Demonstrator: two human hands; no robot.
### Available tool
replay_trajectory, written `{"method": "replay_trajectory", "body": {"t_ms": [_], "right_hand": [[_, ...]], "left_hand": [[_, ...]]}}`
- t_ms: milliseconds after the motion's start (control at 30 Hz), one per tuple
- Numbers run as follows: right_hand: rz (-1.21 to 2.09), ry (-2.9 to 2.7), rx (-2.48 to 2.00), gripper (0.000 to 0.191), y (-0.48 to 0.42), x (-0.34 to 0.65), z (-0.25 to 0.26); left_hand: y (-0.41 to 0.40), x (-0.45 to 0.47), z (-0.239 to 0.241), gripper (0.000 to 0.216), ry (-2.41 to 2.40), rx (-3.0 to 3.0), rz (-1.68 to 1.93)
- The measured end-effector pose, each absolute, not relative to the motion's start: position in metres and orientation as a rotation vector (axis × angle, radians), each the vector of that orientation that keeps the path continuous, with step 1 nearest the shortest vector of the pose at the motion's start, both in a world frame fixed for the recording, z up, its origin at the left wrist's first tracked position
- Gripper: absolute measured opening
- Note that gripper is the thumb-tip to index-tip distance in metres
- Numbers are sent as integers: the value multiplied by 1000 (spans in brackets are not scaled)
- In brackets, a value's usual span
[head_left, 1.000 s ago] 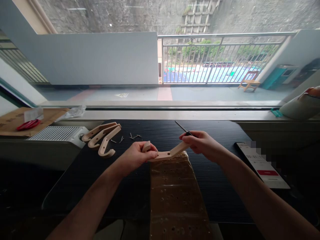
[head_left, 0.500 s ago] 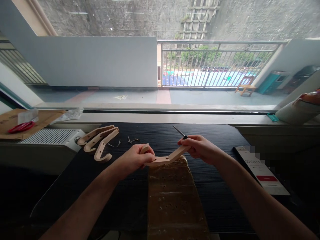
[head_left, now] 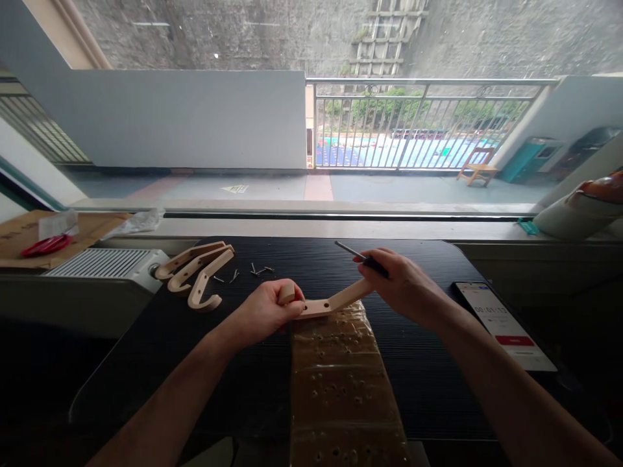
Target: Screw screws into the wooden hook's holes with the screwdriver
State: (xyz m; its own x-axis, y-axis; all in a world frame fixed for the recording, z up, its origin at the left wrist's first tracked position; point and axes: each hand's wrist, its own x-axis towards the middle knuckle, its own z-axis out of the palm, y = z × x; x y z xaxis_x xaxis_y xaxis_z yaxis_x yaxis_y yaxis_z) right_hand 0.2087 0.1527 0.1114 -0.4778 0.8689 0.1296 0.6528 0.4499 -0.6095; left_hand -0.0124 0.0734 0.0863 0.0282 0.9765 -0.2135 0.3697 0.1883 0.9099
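My left hand [head_left: 274, 305] is closed on the curved end of a pale wooden hook [head_left: 318, 307], whose two drilled holes face up. The hook lies across the far end of a brown, tape-wrapped block [head_left: 343, 389] dotted with small holes. A screwdriver [head_left: 357, 254] with a dark handle is in my right hand [head_left: 394, 279], its metal shaft pointing up and to the left. The fingers of that hand are also at the hook's straight end; whether they grip it is hidden. Several screws [head_left: 261, 270] lie on the black table beyond my left hand.
More wooden hooks [head_left: 207, 279] rest at the table's [head_left: 418, 383] left. A phone [head_left: 506, 327] showing a timer lies at the right edge. Left of the table are a white radiator [head_left: 104, 266] and cardboard [head_left: 92, 237] with red scissors [head_left: 47, 245]. A window sill [head_left: 341, 228] runs behind.
The screwdriver has turned flatter in my right hand, and more of its handle shows. The hook and my left hand appear slightly farther right.
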Motion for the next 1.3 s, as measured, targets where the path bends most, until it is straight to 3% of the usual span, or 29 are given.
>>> {"method": "replay_trajectory", "body": {"t_ms": [133, 400, 867, 1300], "right_hand": [[663, -2543, -1119, 45, 122, 204, 126], [371, -2756, -894, 25, 108, 197, 137], [272, -2853, -855, 26, 111, 189, 145], [255, -2976, -893, 28, 108, 183, 162]], "left_hand": [[68, -10, 87, 11, 1510, 1361, 825], [63, -11, 86, 15, 1631, 1557, 843], [62, -9, 87, 14, 1585, 1494, 801], [64, -5, 98, 14, 1421, 1155, 1025]]}}
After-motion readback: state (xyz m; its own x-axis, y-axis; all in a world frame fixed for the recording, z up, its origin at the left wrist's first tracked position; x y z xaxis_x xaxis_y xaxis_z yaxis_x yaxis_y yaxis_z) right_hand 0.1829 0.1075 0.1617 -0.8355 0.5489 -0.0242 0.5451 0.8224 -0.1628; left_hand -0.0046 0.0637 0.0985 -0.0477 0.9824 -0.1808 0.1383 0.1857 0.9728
